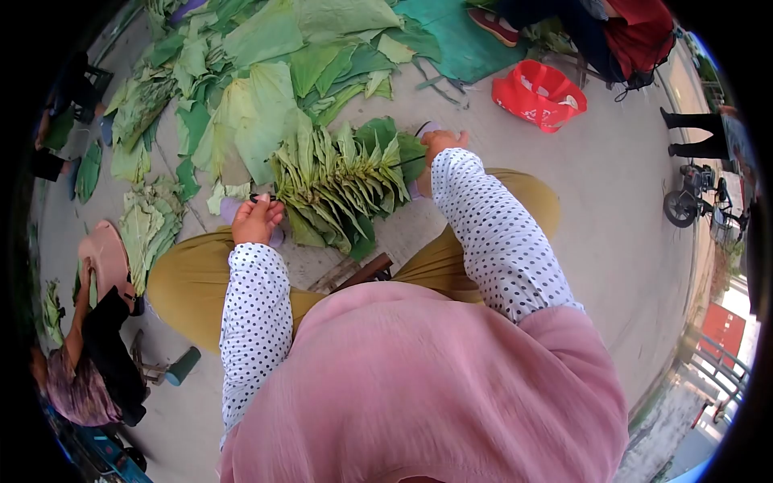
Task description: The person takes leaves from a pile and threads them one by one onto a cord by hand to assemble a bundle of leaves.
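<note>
A row of green leaves (342, 181), packed closely face to face like tobacco leaves, hangs in front of my knees. A thin dark rod (411, 161) shows at the right end of the row; its middle is hidden among the leaves. My left hand (256, 220) is closed at the left end, pinching a dark tip that sticks out of the row. My right hand (444, 143) is closed at the other end, next to the last broad leaf (411, 153), with the rod running up to its fingers.
Large loose leaves (266, 97) lie spread ahead, partly over a green sheet (459, 36). A red bag (539, 97) stands at front right. Another person with a pink hat (105, 253) sits at left; someone's shoe (493, 26) is ahead. A motorbike (692, 193) stands far right.
</note>
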`<act>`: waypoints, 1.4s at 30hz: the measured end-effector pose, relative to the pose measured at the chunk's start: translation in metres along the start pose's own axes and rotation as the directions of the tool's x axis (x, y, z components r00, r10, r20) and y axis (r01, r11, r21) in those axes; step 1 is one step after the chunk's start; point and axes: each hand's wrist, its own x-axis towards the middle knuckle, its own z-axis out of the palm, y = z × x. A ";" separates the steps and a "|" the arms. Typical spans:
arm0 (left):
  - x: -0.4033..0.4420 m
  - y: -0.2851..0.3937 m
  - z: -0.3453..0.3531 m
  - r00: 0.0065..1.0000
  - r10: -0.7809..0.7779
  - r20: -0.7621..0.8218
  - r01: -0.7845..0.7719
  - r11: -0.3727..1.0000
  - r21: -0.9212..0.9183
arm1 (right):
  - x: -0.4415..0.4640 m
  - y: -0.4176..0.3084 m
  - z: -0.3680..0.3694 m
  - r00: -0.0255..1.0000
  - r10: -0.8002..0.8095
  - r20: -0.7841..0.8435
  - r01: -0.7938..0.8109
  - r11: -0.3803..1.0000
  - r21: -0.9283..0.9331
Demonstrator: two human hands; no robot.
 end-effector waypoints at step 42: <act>-0.004 -0.003 -0.001 1.000 -0.012 -0.002 0.012 1.000 0.009 | -0.017 -0.065 -0.002 0.862 -0.486 0.140 0.505 0.845 -0.175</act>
